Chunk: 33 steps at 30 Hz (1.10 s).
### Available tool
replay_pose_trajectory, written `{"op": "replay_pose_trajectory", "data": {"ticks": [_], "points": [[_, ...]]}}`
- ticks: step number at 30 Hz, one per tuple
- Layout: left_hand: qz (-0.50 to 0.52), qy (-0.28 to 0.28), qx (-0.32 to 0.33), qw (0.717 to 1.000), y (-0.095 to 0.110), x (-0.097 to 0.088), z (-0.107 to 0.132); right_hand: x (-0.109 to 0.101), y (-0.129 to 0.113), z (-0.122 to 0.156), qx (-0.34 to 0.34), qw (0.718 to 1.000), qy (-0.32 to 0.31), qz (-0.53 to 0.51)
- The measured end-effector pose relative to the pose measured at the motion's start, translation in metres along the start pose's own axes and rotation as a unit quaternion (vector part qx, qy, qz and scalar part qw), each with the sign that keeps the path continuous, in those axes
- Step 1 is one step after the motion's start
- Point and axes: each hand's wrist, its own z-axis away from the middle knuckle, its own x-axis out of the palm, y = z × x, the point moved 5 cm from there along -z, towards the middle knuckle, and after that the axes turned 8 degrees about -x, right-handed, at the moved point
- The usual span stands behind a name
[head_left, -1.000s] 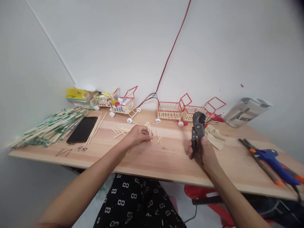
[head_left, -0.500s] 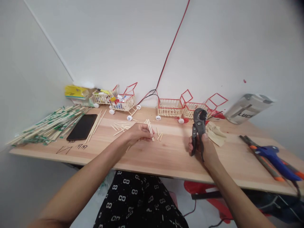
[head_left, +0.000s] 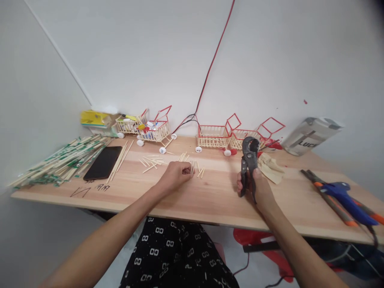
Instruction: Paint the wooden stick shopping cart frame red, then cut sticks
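Note:
My left hand [head_left: 177, 174] is closed in a pinch, low over the middle of the table. Short wooden sticks [head_left: 193, 167] stand nearly upright between its fingertips, slightly blurred. Around it lie cut stick pieces: one group [head_left: 151, 162] to the left, some [head_left: 183, 156] just behind, and a few [head_left: 201, 172] to the right. My right hand [head_left: 261, 187] grips a black hand cutter [head_left: 249, 160] by its handles, jaws pointing up, well apart from the sticks.
Several small stick-built carts [head_left: 214, 138] line the wall. Left are wrapped chopsticks [head_left: 64, 160], a phone [head_left: 103, 163] and loose long sticks [head_left: 120, 161]. Right are a crumpled beige cloth [head_left: 271, 168], a leaning pack [head_left: 312, 136], a blue glue gun [head_left: 345, 196] and orange-handled pliers [head_left: 333, 204].
My left hand has turned and lowered a little, and the sticks in it show less of their length. More cut pieces show behind it. My right hand keeps the cutter in nearly the same place.

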Motion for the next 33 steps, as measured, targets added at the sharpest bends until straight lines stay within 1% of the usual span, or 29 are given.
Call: {"op": "replay_pose_trajectory", "data": {"ticks": [2, 4, 5, 7, 9, 11, 14, 16, 18, 20, 23, 28, 31, 33], "points": [[0.003, 0.003, -0.004, 1.0, -0.001, -0.001, -0.001, 0.001, 0.0, 0.0, 0.021, 0.999, 0.007, -0.035], [0.025, -0.01, -0.018, 0.999, -0.002, 0.0, -0.003, 0.006, -0.006, 0.0, 0.024, 0.998, 0.009, -0.056], [0.053, -0.032, -0.031, 0.998, -0.002, 0.002, -0.004, 0.01, -0.01, -0.001, 0.021, 0.998, 0.009, -0.06], [0.139, -0.105, -0.066, 0.982, 0.001, 0.008, -0.004, 0.024, -0.021, -0.004, 0.019, 0.998, -0.003, -0.06], [0.226, -0.184, -0.101, 0.951, 0.008, 0.015, -0.001, 0.042, -0.034, -0.008, 0.01, 0.998, -0.044, -0.031], [0.277, -0.234, -0.121, 0.924, 0.018, 0.02, 0.003, 0.063, -0.045, -0.012, 0.002, 0.995, -0.099, 0.01], [0.297, -0.266, -0.125, 0.909, 0.028, 0.024, 0.01, 0.086, -0.055, -0.016, -0.007, 0.988, -0.153, 0.006], [0.3, -0.276, -0.127, 0.904, 0.031, 0.026, 0.012, 0.093, -0.059, -0.017, -0.018, 0.987, -0.159, -0.005], [0.299, -0.284, -0.134, 0.901, 0.031, 0.028, 0.012, 0.094, -0.059, -0.017, -0.015, 0.989, -0.149, 0.0], [0.295, -0.29, -0.139, 0.9, 0.029, 0.03, 0.011, 0.091, -0.057, -0.016, 0.005, 0.99, -0.138, 0.01], [0.294, -0.299, -0.141, 0.897, 0.027, 0.033, 0.009, 0.088, -0.054, -0.014, 0.032, 0.99, -0.139, 0.017], [0.313, -0.31, -0.147, 0.886, 0.02, 0.039, 0.011, 0.083, -0.052, -0.017, 0.02, 0.991, -0.13, 0.017], [0.345, -0.324, -0.153, 0.868, 0.014, 0.041, 0.015, 0.08, -0.049, -0.021, 0.023, 0.992, -0.119, 0.034], [0.378, -0.342, -0.165, 0.844, 0.011, 0.044, 0.019, 0.078, -0.047, -0.023, 0.032, 0.993, -0.112, 0.034]]}}
